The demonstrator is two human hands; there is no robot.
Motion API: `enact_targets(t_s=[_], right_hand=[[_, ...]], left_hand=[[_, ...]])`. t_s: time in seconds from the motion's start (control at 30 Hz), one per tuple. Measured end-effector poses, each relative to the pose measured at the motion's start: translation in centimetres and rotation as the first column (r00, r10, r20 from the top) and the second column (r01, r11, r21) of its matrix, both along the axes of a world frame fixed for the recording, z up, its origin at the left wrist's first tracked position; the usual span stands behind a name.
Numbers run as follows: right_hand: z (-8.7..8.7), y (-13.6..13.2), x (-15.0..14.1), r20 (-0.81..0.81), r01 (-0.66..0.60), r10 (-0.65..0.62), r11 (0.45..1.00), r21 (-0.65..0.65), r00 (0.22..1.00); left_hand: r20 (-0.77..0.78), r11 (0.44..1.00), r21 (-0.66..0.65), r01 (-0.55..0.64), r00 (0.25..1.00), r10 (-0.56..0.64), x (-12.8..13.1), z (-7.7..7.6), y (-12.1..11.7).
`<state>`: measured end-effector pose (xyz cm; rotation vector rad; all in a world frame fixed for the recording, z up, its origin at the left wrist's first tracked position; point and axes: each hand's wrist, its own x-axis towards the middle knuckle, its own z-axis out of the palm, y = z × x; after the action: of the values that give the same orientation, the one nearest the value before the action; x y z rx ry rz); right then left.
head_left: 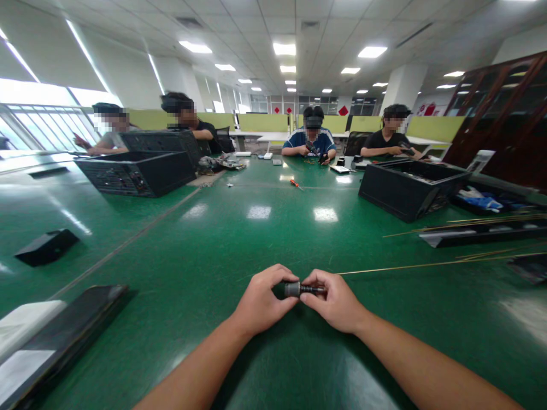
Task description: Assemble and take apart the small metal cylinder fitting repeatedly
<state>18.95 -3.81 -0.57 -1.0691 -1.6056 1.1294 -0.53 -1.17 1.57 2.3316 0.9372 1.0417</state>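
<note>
Between my hands, just above the green table [273,228], lies a small metal part [293,289] with a grey cylindrical body and a thinner, dark ribbed shaft pointing right. My left hand [267,299] pinches the cylinder end between thumb and fingers. On the other side, my right hand [335,299] grips the shaft, its fingertips meeting the collar beside the cylinder. The fingers cover some of the shaft, and I cannot make out exactly what kind of part it is. A long thin brass-coloured rod [384,269] runs across the table behind my right hand.
Black computer cases stand at left [137,171] and right [405,188]. An orange screwdriver [294,183] lies farther back. At near left are a dark flat panel [81,324] and a black box [47,246]. A metal channel [478,232] lies right. Several people sit across the table.
</note>
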Motion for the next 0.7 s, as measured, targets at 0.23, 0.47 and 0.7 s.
enact_targets(t_s=[0.23, 0.47, 0.7], right_hand=[[0.19, 0.09, 0.44, 0.120, 0.022, -0.028, 0.998, 0.053, 0.992], [0.14, 0.14, 0.63, 0.156, 0.034, -0.043, 0.998, 0.060, 0.987], [0.17, 0.07, 0.71, 0.158, 0.045, -0.056, 0.997, 0.068, 0.986]], left_hand=[[-0.012, 1.000, 0.007, -0.018, 1.000, 0.018, -0.13, -0.09, 0.09], [-0.003, 1.000, -0.002, -0.029, 1.000, 0.029, -0.25, -0.08, 0.12], [0.005, 0.999, 0.011, -0.034, 0.999, 0.034, -0.36, -0.19, 0.23]])
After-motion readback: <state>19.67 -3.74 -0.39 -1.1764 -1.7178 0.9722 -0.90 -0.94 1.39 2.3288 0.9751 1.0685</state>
